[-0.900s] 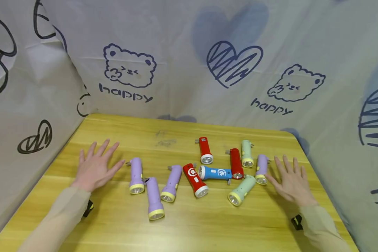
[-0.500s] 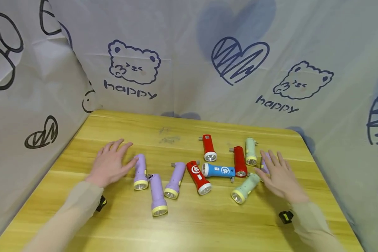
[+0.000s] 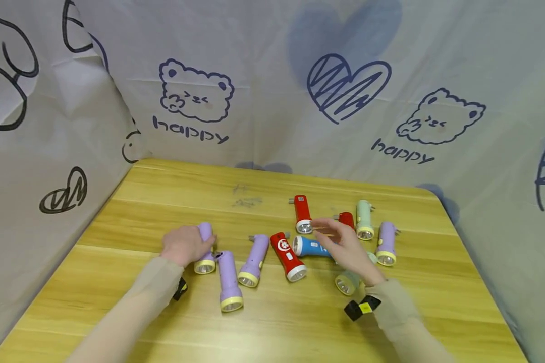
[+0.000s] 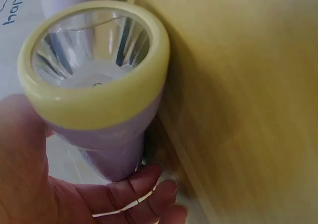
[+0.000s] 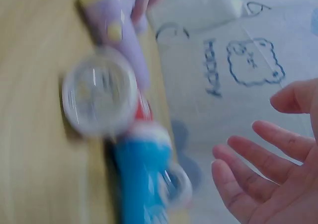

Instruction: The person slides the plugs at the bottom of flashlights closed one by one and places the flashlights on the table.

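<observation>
"Leftmost purple flashlight (image 3: 205, 263): where is it on your feed?"

"If I make the red flashlight with the white print (image 3: 289, 258) my dial's centre, it lies at nine o'clock on the wood-grain tabletop (image 3: 272, 327)."

"Shape and surface?"

"Smooth, plastic-looking barrel, flaring to a rounded yellow rim round a clear lens; my left wrist feed shows a shiny ribbed reflector inside. The long axis runs twelve to six, lens at six, towards the wearer."

"And the fingers on it?"

"I see the left hand (image 3: 183, 245) gripping the barrel, thumb on one side, curled fingers on the other."

"Moving right?"

"Between eight and nine, a second purple flashlight (image 3: 229, 280), lens at six; then a third purple flashlight (image 3: 255, 257) at nine, nearer the centre, lens at seven. My printed red one points to five."

"The right hand (image 3: 347, 252)?"

"It hangs over the blue flashlight (image 3: 310, 247), between two and three, whose lens faces nine. On my right wrist feed its fingers are loosely spread and slightly bent."

"Farthest right?"

"The rightmost purple flashlight (image 3: 386, 244), at three, lens at six."
</observation>
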`<state>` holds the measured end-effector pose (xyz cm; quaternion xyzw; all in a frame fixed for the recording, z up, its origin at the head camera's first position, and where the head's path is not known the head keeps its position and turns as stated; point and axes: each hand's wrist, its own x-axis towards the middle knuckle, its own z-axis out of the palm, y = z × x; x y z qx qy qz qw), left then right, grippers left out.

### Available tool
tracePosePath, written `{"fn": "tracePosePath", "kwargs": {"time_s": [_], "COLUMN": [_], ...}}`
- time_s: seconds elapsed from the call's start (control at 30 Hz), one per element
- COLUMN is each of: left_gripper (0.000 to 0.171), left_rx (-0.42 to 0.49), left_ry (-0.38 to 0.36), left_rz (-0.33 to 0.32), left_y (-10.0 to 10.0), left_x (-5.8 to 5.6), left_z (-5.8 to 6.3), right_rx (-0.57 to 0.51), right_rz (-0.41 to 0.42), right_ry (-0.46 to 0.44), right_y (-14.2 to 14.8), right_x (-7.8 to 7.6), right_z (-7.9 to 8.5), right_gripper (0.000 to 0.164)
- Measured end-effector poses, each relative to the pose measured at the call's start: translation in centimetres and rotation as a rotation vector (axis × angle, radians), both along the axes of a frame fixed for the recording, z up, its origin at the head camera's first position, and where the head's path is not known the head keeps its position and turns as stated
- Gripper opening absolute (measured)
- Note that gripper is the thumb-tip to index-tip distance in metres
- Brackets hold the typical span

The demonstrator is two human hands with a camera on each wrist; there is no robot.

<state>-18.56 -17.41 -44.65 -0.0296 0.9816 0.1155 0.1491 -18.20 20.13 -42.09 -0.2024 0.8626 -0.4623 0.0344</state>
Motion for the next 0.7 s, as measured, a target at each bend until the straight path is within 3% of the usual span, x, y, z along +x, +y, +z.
{"fn": "tracePosePath", "kwargs": {"time_s": [0.2, 0.4, 0.7], "left_gripper": [0.050, 0.046, 0.037], "left_rx": [0.040, 0.091, 0.230], "left_ry": [-0.023, 0.023, 0.143], "left_rz": [0.030, 0.033, 0.005], "left_y": [0.2, 0.2, 0.9], "left_x": [-0.5, -0.6, -0.3], "left_z": [0.0, -0.1, 1.0], "right_rx": [-0.182, -0.317, -0.345], "right_rz": [0.081, 0.103, 0.055], "right_ry": [-0.110, -0.156, -0.209], "right_y": [-3.7, -6.3, -8.4], "right_x": [-0.3, -0.1, -0.2], "right_z": [-0.8, -0.9, -1.4], "right_gripper": [0.032, 0.035, 0.034]}}
